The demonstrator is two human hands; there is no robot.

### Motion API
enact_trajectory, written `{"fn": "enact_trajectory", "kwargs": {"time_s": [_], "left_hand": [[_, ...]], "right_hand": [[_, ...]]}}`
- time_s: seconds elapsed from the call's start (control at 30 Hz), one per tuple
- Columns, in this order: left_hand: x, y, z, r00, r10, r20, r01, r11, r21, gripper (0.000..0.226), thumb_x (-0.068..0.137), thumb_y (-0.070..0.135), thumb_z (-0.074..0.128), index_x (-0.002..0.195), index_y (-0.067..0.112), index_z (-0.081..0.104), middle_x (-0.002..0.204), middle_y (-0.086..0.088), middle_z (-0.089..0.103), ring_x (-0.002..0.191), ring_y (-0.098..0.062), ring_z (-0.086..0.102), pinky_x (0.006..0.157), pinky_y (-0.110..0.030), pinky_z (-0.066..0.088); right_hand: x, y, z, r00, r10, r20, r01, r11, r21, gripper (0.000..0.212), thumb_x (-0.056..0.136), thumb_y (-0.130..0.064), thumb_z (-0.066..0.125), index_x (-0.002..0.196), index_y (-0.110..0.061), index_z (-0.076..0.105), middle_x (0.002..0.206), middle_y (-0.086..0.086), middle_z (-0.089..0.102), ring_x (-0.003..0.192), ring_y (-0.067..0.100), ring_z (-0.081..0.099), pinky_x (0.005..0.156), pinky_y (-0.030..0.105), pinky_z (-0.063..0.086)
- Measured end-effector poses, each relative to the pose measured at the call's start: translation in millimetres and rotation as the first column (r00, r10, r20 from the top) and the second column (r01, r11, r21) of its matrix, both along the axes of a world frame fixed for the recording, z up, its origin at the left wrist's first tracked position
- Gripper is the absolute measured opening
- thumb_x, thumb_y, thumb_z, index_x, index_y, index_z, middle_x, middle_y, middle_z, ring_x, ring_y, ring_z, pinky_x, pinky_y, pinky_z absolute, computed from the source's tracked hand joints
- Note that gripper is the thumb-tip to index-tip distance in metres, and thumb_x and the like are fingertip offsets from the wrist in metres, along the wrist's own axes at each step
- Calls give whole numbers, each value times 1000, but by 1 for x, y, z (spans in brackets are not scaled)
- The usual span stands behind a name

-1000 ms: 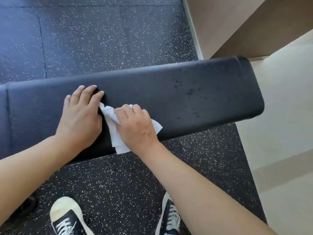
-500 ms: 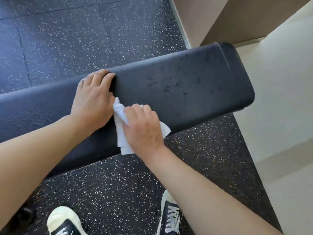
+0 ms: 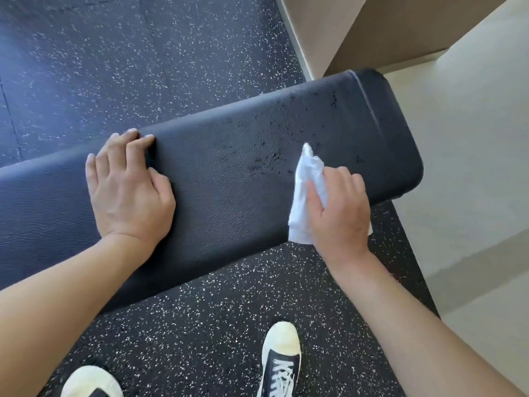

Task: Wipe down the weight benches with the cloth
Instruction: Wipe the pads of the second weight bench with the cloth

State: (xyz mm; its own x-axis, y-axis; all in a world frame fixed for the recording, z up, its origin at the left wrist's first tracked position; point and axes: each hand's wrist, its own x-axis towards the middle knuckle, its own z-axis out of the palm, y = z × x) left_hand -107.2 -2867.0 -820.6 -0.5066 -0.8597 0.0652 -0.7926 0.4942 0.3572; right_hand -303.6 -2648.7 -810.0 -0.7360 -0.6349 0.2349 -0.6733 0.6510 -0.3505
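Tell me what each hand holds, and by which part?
The right hand grips the white cloth around its middle; the left hand holds nothing.

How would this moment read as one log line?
left hand: flat on bench | right hand: grips cloth on bench | specks ahead

This looks like a gym or a fitness room. The floor (image 3: 120, 61) is dark rubber matting flecked with white, laid in large tiles with visible seams, the kind used under weights. Across it runs a long padded bench (image 3: 234, 179) covered in black grained vinyl, with a stitched seam near its rounded end. To the right the matting stops at pale smooth flooring (image 3: 472, 167), and a beige wall (image 3: 329, 30) rises behind, possibly a doorway.
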Motion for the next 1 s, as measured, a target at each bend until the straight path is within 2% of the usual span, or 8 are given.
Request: {"fn": "enact_trajectory", "kwargs": {"time_s": [0.13,0.27,0.43,0.53,0.63,0.73,0.9,1.0], "left_hand": [[-1,-1,-3,1000,0,14,0,1000,-10,51,93,20,41,143,15,50,159,-8,43,151,-34,32,128,-56,16],[1,-4,-6,1000,11,-1,-11,1000,11,54,91,19,43,144,15,51,160,-8,43,152,-34,32,128,-56,15],[-3,0,-1,1000,-7,16,7,1000,-16,55,90,18,42,143,10,53,158,-11,46,151,-36,35,125,-60,21],[-3,-2,-1,999,-14,38,15,999,-31,55,90,19,42,144,10,53,157,-13,46,150,-38,36,124,-61,22],[-2,-2,-4,999,-8,46,10,999,-48,55,90,19,43,144,11,53,157,-13,47,151,-37,36,125,-61,21],[-1,-1,-6,999,-2,39,4,999,-49,55,90,20,43,144,12,52,157,-12,47,151,-36,35,127,-58,18],[-1,-1,-6,1000,7,30,-6,999,-31,55,90,17,45,144,13,53,157,-11,47,152,-34,35,128,-56,15],[-1,-1,-6,1000,10,28,-9,999,-40,55,89,16,46,144,13,54,157,-10,47,152,-34,35,128,-56,16]], "right_hand": [[85,-66,-4,983,171,-73,-169,985,39,2,94,-19,66,94,-21,67,75,1,54,68,29,52,56,42,39],[134,-106,-9,962,247,114,-237,967,-90,10,90,-24,68,94,-16,65,86,2,58,80,28,52,65,41,39],[104,-58,-9,960,273,67,-271,962,-42,6,93,-19,72,96,-15,69,87,1,61,73,26,48,63,39,39],[75,-10,-10,967,255,20,-255,967,-23,17,87,-11,77,97,-14,63,79,3,54,67,26,42,60,42,39],[55,1,-9,957,290,2,-290,957,-9,18,99,-25,68,88,-11,65,78,1,51,67,25,38,58,43,38],[44,-46,-10,966,257,-31,-257,966,-23,38,104,-41,60,78,-13,62,74,2,51,66,26,42,58,42,36],[8,-173,-9,974,226,-30,-227,974,-17,32,99,-46,62,86,-16,62,82,4,61,79,30,55,67,43,40],[-16,-240,-11,965,263,-7,-261,962,84,30,101,-49,54,91,-21,62,92,0,66,90,27,59,71,39,36]]}}
